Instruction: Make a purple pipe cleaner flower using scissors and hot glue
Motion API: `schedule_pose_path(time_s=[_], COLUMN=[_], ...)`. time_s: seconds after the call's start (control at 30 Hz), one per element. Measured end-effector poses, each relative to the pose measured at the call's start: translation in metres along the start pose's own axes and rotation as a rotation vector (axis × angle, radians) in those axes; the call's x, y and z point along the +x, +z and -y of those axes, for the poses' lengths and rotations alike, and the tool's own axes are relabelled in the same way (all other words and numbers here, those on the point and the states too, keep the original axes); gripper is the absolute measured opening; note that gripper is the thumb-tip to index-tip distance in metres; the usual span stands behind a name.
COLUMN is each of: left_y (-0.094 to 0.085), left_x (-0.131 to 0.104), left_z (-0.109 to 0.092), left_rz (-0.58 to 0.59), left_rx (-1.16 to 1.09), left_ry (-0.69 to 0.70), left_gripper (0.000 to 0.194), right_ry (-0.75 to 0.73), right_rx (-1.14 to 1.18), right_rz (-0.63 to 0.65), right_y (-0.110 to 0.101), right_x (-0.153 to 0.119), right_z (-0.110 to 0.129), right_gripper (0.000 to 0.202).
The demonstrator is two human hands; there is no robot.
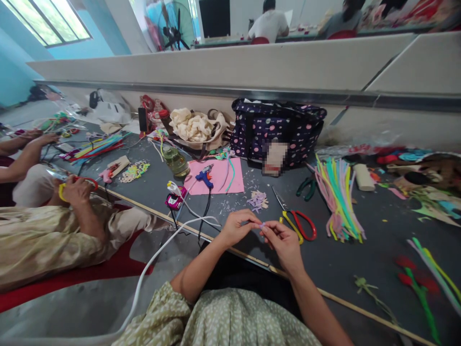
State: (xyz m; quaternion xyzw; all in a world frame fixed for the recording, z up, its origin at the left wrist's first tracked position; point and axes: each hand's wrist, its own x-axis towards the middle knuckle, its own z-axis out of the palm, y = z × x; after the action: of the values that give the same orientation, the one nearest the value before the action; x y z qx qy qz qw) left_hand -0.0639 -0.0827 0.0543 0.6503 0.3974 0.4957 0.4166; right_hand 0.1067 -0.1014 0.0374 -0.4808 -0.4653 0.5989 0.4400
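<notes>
My left hand [238, 228] and my right hand [285, 243] meet above the front edge of the table. Between their fingertips is a small lilac piece [262, 225], pinched from both sides and mostly covered; its exact kind is too small to tell. Just beyond lies a loose heap of lilac cut bits [257, 201]. To the right of my right hand are scissors [305, 226] with red and yellow handles, blades pointing away. A blue glue gun [205, 178] rests on a pink sheet [235, 179] farther back.
Dark green pliers [306, 189] and a bundle of coloured pipe cleaners [338, 197] lie to the right. A patterned bag [277, 127] stands at the back. A white cable [158, 250] crosses the edge at left. A co-worker's hand [77, 191] holds scissors there.
</notes>
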Motion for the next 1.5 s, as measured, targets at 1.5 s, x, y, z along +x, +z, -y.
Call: schedule_pose_path(time_s=[1.5], left_y=[-0.0059], left_x=[-0.0019], left_z=[-0.0001], left_rz=[0.114], left_rx=[-0.213], left_ry=[-0.191], left_gripper=[0.026], right_ry=[0.241], right_rx=[0.196], right_rz=[0.14], right_y=[-0.0056], right_x=[0.0031], right_z=[0.0056], right_gripper=[0.029])
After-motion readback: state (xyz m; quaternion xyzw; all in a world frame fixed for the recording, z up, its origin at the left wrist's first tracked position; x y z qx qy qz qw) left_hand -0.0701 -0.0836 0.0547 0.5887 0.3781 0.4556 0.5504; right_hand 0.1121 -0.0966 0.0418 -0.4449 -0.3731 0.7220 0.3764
